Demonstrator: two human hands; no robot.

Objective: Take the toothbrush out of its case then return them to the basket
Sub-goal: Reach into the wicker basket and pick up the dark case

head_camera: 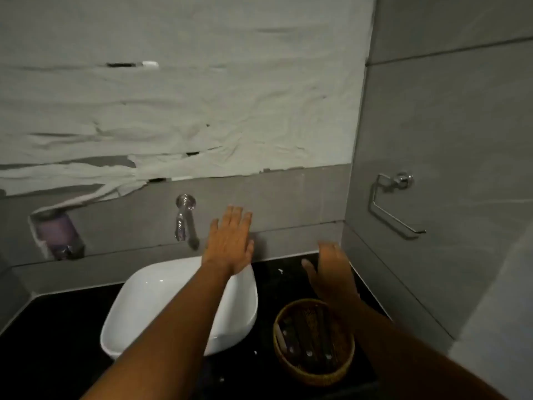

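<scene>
A round woven basket point(313, 378) stands on the black counter, right of the basin. Several dark flat cases point(310, 333) lie inside it; no bare toothbrush can be made out. My left hand point(230, 241) is stretched forward above the basin's far rim, fingers spread, holding nothing. My right hand point(331, 267) hovers over the counter just beyond the basket, blurred, fingers apart and empty. Neither hand touches the basket.
A white basin point(161, 301) sits on the black counter point(57, 342) left of the basket. A chrome tap point(184, 217) juts from the back wall. A soap dispenser point(57, 235) hangs at left, a chrome holder point(389, 206) on the right wall.
</scene>
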